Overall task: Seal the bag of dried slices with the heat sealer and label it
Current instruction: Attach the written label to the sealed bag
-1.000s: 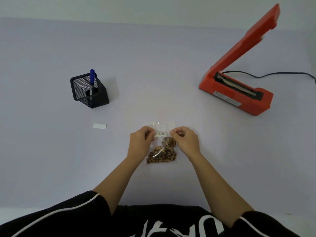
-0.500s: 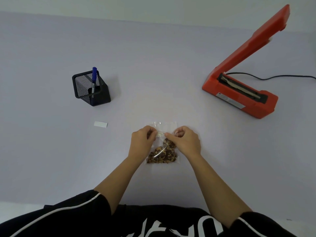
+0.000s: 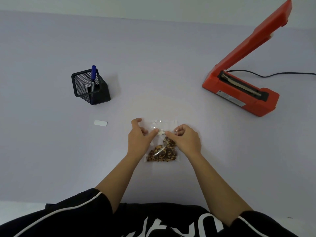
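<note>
At near centre, left hand point(image 3: 138, 139), fingers apart, thumbs the label point(image 3: 162, 133) onto the bag point(image 3: 161, 155); right hand's point(image 3: 186, 141) curled fingers pinch it.

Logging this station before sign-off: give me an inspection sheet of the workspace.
Surface: pale lilac table.
Job's things: bag of dried slices flat at centre, label on it; heat sealer at right, lid raised.
Clutter: mesh pen holder with blue pen; white slip near it.
Grippers: left hand open, thumb by label; right hand fingers curled on label.
Cables: black cable behind sealer.
Surroundings: pale wall.
</note>
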The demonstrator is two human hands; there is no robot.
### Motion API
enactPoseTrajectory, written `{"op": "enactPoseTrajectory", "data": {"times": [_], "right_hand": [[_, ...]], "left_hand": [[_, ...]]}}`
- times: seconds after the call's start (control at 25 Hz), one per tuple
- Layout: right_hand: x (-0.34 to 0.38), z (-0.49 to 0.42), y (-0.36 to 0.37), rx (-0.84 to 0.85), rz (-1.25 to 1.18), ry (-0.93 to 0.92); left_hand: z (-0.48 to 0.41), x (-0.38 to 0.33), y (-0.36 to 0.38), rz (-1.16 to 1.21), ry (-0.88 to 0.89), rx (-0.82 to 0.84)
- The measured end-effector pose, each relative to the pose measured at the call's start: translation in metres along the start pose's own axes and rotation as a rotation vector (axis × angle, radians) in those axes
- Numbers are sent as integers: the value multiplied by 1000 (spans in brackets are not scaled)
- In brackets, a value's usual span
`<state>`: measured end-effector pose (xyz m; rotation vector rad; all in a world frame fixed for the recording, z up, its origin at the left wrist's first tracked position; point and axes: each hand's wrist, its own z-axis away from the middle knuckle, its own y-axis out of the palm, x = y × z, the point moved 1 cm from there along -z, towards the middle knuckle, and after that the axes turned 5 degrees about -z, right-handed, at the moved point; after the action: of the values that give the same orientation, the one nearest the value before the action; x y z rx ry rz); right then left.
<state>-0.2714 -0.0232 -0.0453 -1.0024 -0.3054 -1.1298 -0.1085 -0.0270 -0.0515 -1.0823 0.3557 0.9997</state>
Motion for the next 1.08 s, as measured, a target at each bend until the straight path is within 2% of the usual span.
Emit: {"op": "enactPoseTrajectory", "data": {"times": [0.2,0.6,0.84,1.08], "right_hand": [[0,0,2,-6,9,10],[3,1,6,-42,42,64],[7,1,8,-58,78,87],[15,-1,11,-55,186,154]], "left_hand": [[-8,2,9,-200,-33,-15],[-5,0,15,-338,23,-87],[-2,6,16,-305,60,-111],[-3,2,17,-299,11,-107]]}}
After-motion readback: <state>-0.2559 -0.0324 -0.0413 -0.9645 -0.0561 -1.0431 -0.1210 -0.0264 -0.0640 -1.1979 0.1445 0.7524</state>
